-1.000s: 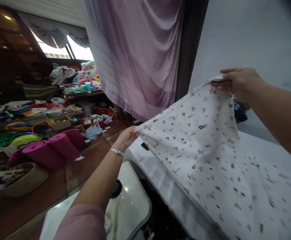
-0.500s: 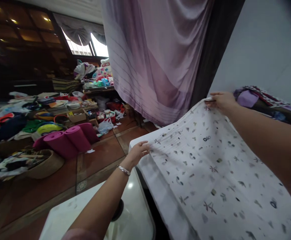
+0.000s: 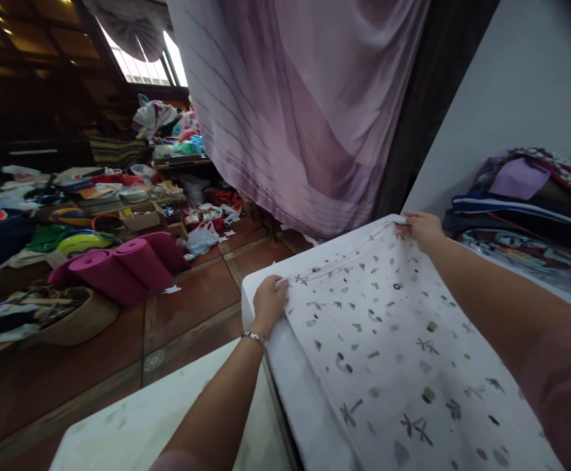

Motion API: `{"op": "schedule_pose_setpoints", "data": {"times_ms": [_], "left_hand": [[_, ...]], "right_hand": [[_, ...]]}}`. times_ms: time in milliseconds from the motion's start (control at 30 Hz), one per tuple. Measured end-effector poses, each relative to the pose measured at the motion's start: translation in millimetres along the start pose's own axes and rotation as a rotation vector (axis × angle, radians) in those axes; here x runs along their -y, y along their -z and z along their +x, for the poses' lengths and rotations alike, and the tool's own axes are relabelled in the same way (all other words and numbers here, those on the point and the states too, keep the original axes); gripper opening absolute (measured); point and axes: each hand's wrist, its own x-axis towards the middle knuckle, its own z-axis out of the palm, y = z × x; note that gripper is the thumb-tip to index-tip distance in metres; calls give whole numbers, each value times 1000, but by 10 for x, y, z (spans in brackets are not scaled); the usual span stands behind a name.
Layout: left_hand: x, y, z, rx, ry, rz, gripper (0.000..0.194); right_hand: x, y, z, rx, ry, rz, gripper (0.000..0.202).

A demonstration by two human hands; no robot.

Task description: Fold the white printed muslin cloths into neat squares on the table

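Note:
A white cloth (image 3: 388, 340) printed with small leaves and shapes lies spread over a white-covered surface (image 3: 285, 366). My left hand (image 3: 269, 302), with a bracelet at the wrist, is closed on the cloth's far left corner. At the far right corner, my right hand (image 3: 421, 230) pinches the cloth between thumb and fingers. The far edge between both hands is pulled fairly taut, with fine creases. The white surface shows beyond that edge and along the left side.
Left of the covered surface is a pale glossy appliance-like top (image 3: 157, 405). Folded fabrics (image 3: 520, 209) are stacked at the right by the wall. A purple curtain (image 3: 305, 118) hangs ahead. Pink rolled mats (image 3: 118, 268), a basket (image 3: 89, 320) and cluttered goods cover the floor at left.
My left fingers have closed on the cloth corner. Both hands have lowered, and the cloth's far edge now lies closer to the surface. The view has shifted, showing more of the fabric stack.

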Motion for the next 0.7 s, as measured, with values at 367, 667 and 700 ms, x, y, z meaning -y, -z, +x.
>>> {"op": "schedule_pose_setpoints", "data": {"times_ms": [367, 667, 700], "left_hand": [[37, -8, 0, 15, 63, -35, 17], [66, -38, 3, 3, -22, 55, 12], [74, -43, 6, 2, -29, 55, 11]], "right_hand": [[-674, -145, 221, 68, -29, -9, 24], [-1010, -164, 124, 185, -50, -222, 62], [-1036, -173, 87, 198, -44, -239, 64]]}}
